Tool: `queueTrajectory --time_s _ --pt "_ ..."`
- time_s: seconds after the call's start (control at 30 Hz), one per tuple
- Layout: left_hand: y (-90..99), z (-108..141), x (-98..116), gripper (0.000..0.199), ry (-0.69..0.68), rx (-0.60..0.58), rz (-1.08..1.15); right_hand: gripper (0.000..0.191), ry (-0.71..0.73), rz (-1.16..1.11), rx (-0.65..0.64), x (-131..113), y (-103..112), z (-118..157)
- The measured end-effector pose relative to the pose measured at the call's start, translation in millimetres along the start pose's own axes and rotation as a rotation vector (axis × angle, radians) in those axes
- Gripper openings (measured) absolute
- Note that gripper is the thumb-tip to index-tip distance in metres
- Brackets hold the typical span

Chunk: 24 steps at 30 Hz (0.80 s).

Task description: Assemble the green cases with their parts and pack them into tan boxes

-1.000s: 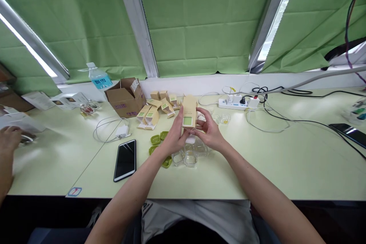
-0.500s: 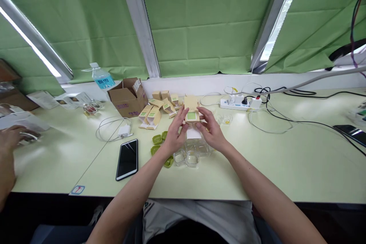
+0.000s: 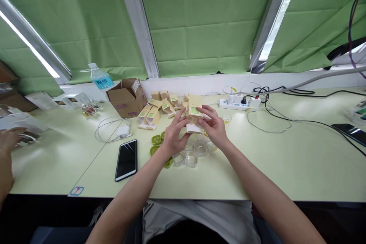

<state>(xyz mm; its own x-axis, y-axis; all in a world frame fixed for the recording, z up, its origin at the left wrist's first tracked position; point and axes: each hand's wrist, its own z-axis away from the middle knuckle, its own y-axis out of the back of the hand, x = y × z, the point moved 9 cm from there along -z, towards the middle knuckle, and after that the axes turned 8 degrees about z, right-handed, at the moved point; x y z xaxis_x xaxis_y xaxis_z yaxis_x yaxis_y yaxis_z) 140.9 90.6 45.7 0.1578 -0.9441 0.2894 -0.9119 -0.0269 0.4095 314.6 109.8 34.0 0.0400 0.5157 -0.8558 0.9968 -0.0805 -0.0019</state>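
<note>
Dark-screened smartphone [image 3: 126, 160], lying flat; white charger [image 3: 123, 131], nearby; blue-labelled bottle [image 3: 102, 81] before green curtain [image 3: 94, 19]; power strip [image 3: 224, 104] bearing black plug [image 3: 244, 100].

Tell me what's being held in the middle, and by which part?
A box, by its lower right side, in the right hand; whether the left hand grips it too is unclear.

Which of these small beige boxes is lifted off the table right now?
The beige box pinched in your right hand, its white flap toward you; the boxes beside the brown carton rest on the table.
</note>
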Motion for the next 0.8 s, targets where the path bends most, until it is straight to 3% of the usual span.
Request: queueTrajectory --time_s 0.13,0.33,0.57,0.8 --pt "5.1 5 4 0.027 -0.107 0.087 -0.187 0.045 0.008 -0.038 -0.044 -3 -5 3" --pt "10.7 7 13 0.039 -0.190 0.170 -0.258 0.043 0.011 -0.053 -0.086 -3 -8 5" --pt "15.1 4 14 0.029 -0.137 0.219 -0.321 0.042 0.097 0.101 -0.125 -7 -14 7" --pt "15.1 6 14 0.030 -0.140 0.229 -0.355 0.053 0.056 -0.010 -0.161 -1 -18 9"
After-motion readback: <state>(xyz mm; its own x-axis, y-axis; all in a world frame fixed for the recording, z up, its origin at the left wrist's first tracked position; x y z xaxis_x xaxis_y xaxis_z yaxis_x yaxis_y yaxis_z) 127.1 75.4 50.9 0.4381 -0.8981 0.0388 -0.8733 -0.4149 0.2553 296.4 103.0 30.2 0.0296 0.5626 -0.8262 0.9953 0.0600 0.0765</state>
